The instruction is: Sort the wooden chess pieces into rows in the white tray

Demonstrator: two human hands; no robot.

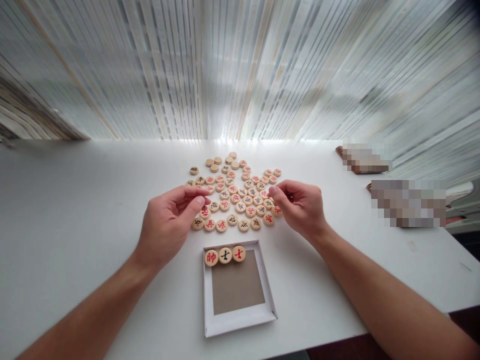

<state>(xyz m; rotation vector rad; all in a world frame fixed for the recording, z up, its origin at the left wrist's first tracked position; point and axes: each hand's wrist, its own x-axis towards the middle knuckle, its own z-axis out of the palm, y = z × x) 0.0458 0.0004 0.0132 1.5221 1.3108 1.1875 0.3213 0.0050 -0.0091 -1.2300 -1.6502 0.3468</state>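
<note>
Many round wooden Chinese chess pieces [240, 207] lie spread on the white table, marked with red or black characters. Over the left edge of the spread is my left hand [167, 217], its index finger stretched out, thumb a little apart, with no piece visible in it. My right hand [302, 205] is at the right edge, fingers curled and thumb pressed towards them; whatever may be inside is hidden. Nearest me, a shallow white box [240, 327] with a grey-brown bottom has three pieces in a row along its far side: red [211, 258], black [225, 255] and red [239, 253].
Several blank-faced pieces [214, 168] lie at the far side of the spread. Two blurred-out brown-edged objects [365, 162] are on the table at the right. A striped curtain [225, 70] hangs behind the table [75, 225]. The table's front edge runs at the lower right.
</note>
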